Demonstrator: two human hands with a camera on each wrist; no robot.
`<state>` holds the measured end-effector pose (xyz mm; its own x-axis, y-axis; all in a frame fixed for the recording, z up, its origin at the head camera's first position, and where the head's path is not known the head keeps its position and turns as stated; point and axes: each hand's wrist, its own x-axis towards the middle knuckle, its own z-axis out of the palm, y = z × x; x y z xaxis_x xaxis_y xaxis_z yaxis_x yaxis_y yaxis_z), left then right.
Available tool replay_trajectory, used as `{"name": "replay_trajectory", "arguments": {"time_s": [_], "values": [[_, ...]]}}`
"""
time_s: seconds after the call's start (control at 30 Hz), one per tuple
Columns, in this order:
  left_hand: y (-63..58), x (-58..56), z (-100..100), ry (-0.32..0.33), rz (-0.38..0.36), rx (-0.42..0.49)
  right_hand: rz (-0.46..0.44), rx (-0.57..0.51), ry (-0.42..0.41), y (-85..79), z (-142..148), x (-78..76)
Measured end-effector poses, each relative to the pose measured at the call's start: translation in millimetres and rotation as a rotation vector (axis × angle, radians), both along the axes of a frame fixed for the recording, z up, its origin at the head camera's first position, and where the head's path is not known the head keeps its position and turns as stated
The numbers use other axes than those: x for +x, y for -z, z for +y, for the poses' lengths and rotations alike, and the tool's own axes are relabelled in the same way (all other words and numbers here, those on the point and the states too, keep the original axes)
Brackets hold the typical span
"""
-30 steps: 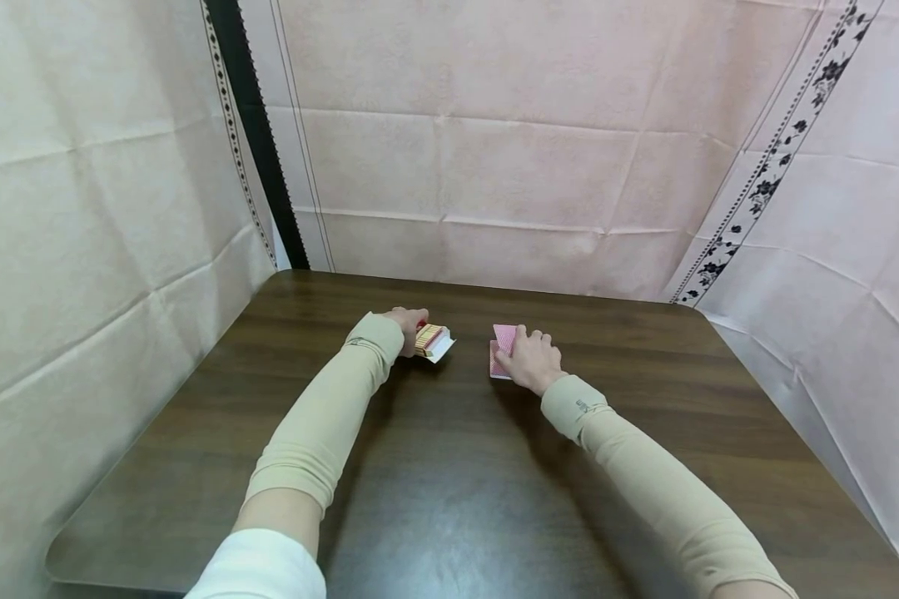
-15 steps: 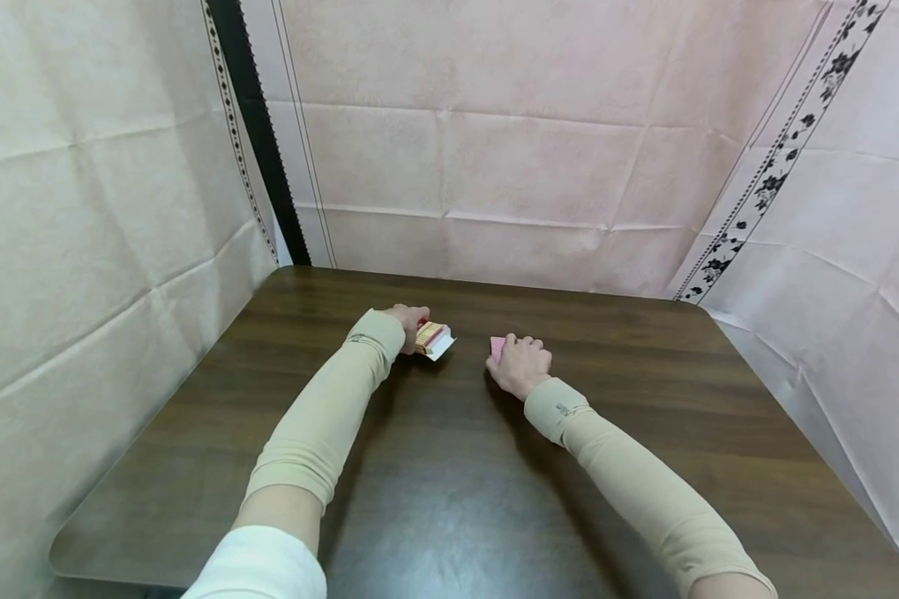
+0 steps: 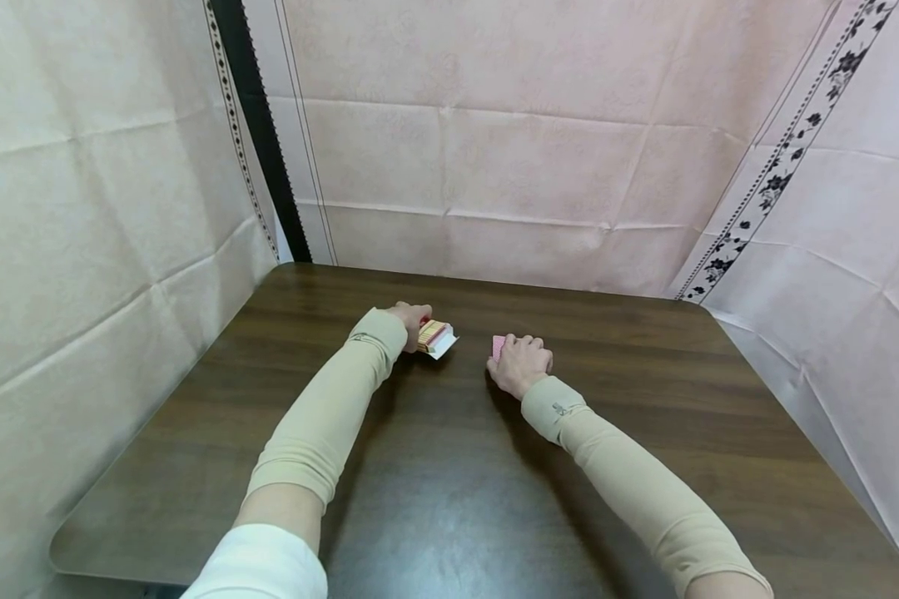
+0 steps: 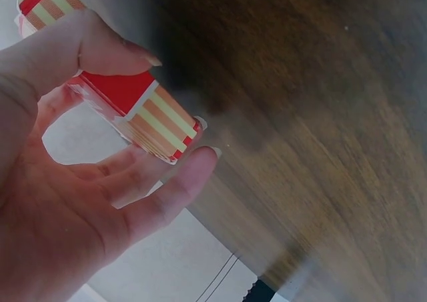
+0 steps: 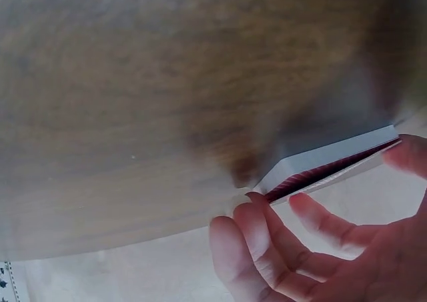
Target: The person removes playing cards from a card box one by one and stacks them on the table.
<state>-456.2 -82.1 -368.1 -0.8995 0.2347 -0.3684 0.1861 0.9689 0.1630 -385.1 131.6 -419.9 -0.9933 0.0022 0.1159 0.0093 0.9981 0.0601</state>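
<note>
My left hand point(image 3: 410, 323) grips a small striped card box point(image 3: 438, 339) in red and yellow, its white flap hanging open toward the right. In the left wrist view the thumb lies over the red part of the box point(image 4: 161, 121) and fingers support it from the other side. To the right, my right hand point(image 3: 521, 366) holds a deck of pink-backed playing cards point(image 3: 498, 344), mostly covered by the hand in the head view. The right wrist view shows thumb and fingertips at the ends of the deck point(image 5: 340, 150), with a narrow gap below its top layer.
Both hands work over the far half of a dark brown wooden table point(image 3: 434, 466). Pale cloth point(image 3: 479, 166) hangs behind the table and along both sides, with a black strip point(image 3: 262, 133) at the back left corner.
The right hand has shifted slightly left and laid the tilted pink-backed cards down flat on the rest of the deck. The left hand with the card box stays in place.
</note>
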Motion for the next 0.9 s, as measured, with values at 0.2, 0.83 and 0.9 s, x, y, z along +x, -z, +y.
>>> {"name": "replay_trajectory", "arguments": {"time_s": [0.2, 0.83, 0.9], "values": [[0.5, -1.3, 1.3, 0.016, -0.006, 0.010, -0.008, 0.004, 0.020, -2.3, -1.9, 0.5], [-9.7, 12.0, 13.3, 0.093, -0.006, 0.063, 0.124, -0.279, -0.666, -17.9, -18.8, 8.9], [-9.5, 12.7, 15.4, 0.102, -0.006, 0.062, 0.094, -0.237, -0.670, -16.3, -22.4, 9.3]]}}
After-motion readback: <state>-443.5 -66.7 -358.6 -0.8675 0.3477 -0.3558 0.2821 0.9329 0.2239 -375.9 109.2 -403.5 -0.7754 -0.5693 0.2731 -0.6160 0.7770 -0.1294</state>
